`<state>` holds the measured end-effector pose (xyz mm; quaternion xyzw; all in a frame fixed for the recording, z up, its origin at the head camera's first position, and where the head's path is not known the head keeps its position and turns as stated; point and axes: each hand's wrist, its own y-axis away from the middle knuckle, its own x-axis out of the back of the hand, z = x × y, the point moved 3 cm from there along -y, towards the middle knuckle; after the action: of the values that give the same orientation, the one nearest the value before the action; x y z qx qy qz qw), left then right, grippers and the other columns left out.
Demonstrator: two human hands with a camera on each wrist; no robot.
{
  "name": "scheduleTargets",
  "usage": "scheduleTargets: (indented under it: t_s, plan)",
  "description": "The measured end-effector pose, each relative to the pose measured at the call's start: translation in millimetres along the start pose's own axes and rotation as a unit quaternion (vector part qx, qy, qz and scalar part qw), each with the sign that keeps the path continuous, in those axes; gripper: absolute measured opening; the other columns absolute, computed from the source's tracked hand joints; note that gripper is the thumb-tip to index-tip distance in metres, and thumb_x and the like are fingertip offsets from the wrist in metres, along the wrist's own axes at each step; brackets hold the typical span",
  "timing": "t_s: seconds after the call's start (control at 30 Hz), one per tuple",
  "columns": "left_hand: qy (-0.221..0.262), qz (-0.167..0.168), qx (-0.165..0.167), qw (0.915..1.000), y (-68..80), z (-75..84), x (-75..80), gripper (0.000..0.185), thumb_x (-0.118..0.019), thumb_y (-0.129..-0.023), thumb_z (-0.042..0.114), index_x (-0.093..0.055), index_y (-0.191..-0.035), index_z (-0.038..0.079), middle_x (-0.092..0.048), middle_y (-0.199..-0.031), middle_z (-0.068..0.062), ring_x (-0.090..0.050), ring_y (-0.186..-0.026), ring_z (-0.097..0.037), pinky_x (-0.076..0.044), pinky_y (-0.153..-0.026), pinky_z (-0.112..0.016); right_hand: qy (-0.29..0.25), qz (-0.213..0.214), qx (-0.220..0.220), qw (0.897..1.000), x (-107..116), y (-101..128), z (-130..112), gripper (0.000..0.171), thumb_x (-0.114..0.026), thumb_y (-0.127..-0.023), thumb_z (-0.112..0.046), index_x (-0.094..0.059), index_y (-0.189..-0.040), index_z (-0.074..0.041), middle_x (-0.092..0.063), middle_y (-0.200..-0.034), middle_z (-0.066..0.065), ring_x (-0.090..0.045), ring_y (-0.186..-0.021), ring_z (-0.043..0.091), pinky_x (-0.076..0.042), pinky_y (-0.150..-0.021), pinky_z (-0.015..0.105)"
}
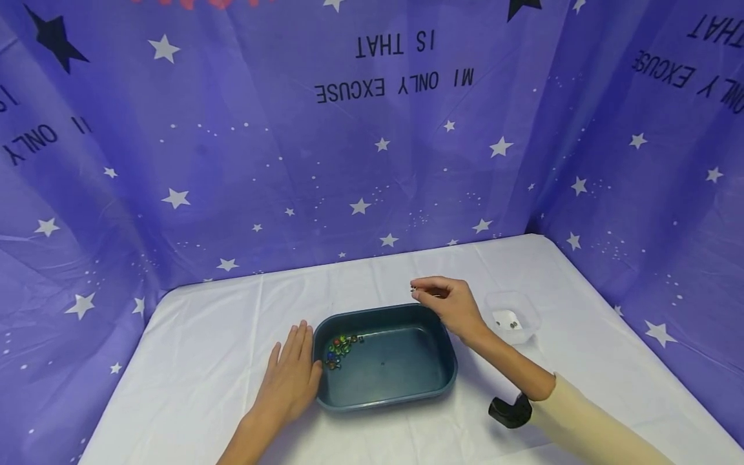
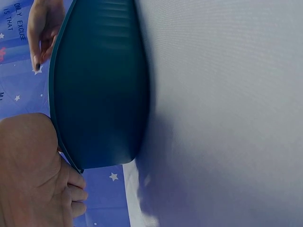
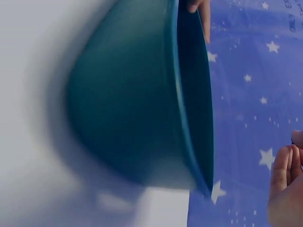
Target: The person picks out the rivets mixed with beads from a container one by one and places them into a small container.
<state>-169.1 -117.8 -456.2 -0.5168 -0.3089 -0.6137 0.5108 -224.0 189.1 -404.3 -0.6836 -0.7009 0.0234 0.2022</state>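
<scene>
Two bare hands work at a table draped in a white cloth (image 1: 203, 361). The right hand (image 1: 449, 302) hovers above the far right corner of one dark teal rectangular tub (image 1: 407, 394), its thumb and forefinger pinched together around a tiny dark bead (image 1: 413, 289), with the other fingers loosely curled. Below and to the left of that pinch, inside the tub's left end, lies one small cluster of coloured beads (image 1: 339, 349), red, green, blue and dark; they are too small to count. The left hand (image 1: 289, 378) lies flat on the cloth with straight fingers, holding nothing, its fingertips touching the tub's left wall. Just to the right of the pinching hand stands one small clear plastic cup (image 1: 514, 315) with a few dark beads inside. One black wrist-mounted device (image 1: 510, 412) sits by the cream sleeve (image 1: 587, 426) on the right forearm. Behind and to both sides hangs a purple cloth backdrop (image 1: 232, 161) dotted with white stars and two dark stars. Its printing appears upside down; "ONLY EXCUSE" and "IS THAT" can be read.
</scene>
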Motion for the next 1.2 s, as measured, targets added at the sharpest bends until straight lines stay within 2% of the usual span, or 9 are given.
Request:
scheduleTargets:
  t_s: [0.3,0.5,0.57,0.63,0.73,0.87,1.0,1.2]
  plan:
    - [0.006,-0.003,0.001,1.0000,0.8,-0.1,0.4,0.063,-0.052,-0.100,0.020,-0.031,-0.150,-0.011,-0.026,-0.158,-0.026,-0.022,-0.147,-0.041,-0.018,-0.114,-0.062,0.012,0.032,-0.017,0.999,42,16,5,0.025,-0.074,-0.091,-0.013,-0.074,-0.112,0.001,-0.074,-0.101,0.013,-0.068,-0.088,0.011,-0.054,-0.078,0.021]
    - [0.008,-0.003,0.002,1.0000,1.6,-1.2,-0.4,0.063,-0.052,-0.100,0.020,-0.031,-0.150,-0.011,-0.026,-0.158,-0.026,-0.021,-0.147,-0.041,-0.017,-0.114,-0.062,0.013,0.054,-0.035,0.998,67,27,7,0.029,-0.073,-0.093,-0.014,-0.072,-0.115,0.005,-0.074,-0.101,0.007,-0.069,-0.090,0.016,-0.055,-0.077,0.020]
    - [0.006,-0.001,0.000,1.0000,1.5,-1.4,-0.5,0.063,-0.052,-0.100,0.020,-0.031,-0.151,-0.011,-0.026,-0.158,-0.026,-0.021,-0.147,-0.041,-0.017,-0.114,-0.062,0.025,0.062,-0.039,0.997,75,31,8,0.030,-0.073,-0.093,-0.015,-0.071,-0.115,0.005,-0.074,-0.099,0.003,-0.069,-0.087,0.014,-0.054,-0.071,0.018]
    - [0.006,0.002,-0.001,1.0000,1.2,-1.5,-0.4,0.063,-0.052,-0.100,0.020,-0.031,-0.151,-0.011,-0.026,-0.159,-0.025,-0.021,-0.147,-0.041,-0.017,-0.114,-0.062,0.034,0.069,-0.039,0.996,84,35,9,0.030,-0.072,-0.093,-0.015,-0.071,-0.115,0.006,-0.074,-0.097,0.000,-0.068,-0.086,0.012,-0.054,-0.070,0.017]
    - [0.001,0.004,-0.004,1.0000,0.7,-1.5,-0.3,0.063,-0.052,-0.101,0.021,-0.030,-0.150,-0.011,-0.026,-0.159,-0.025,-0.021,-0.147,-0.040,-0.018,-0.114,-0.063,0.039,0.082,-0.044,0.995,96,40,13,0.031,-0.072,-0.094,-0.015,-0.070,-0.116,0.007,-0.074,-0.094,-0.004,-0.065,-0.080,0.007,-0.049,-0.058,0.016]
    - [0.000,0.002,-0.004,1.0000,-0.1,-2.0,-0.4,0.063,-0.052,-0.101,0.021,-0.030,-0.150,-0.012,-0.025,-0.159,-0.026,-0.021,-0.147,-0.041,-0.018,-0.114,-0.063,0.041,0.095,-0.053,0.993,109,45,18,0.033,-0.072,-0.094,-0.013,-0.068,-0.118,0.009,-0.073,-0.095,-0.008,-0.065,-0.081,0.006,-0.050,-0.060,0.015]
    - [0.002,0.000,0.001,1.0000,-0.4,-2.6,-0.2,0.063,-0.052,-0.101,0.021,-0.030,-0.151,-0.012,-0.025,-0.159,-0.026,-0.020,-0.147,-0.040,-0.017,-0.114,-0.062,0.043,0.106,-0.062,0.991,118,49,24,0.036,-0.073,-0.092,-0.012,-0.067,-0.119,0.011,-0.073,-0.096,-0.011,-0.066,-0.084,0.006,-0.052,-0.070,0.015]
    - [0.002,-0.004,0.003,1.0000,0.0,-2.5,-0.7,0.064,-0.051,-0.101,0.022,-0.029,-0.151,-0.011,-0.024,-0.159,-0.025,-0.019,-0.148,-0.040,-0.017,-0.114,-0.062,0.053,0.113,-0.078,0.989,128,55,35,0.036,-0.073,-0.092,-0.010,-0.066,-0.119,0.012,-0.072,-0.096,-0.013,-0.065,-0.085,0.004,-0.052,-0.072,0.015]
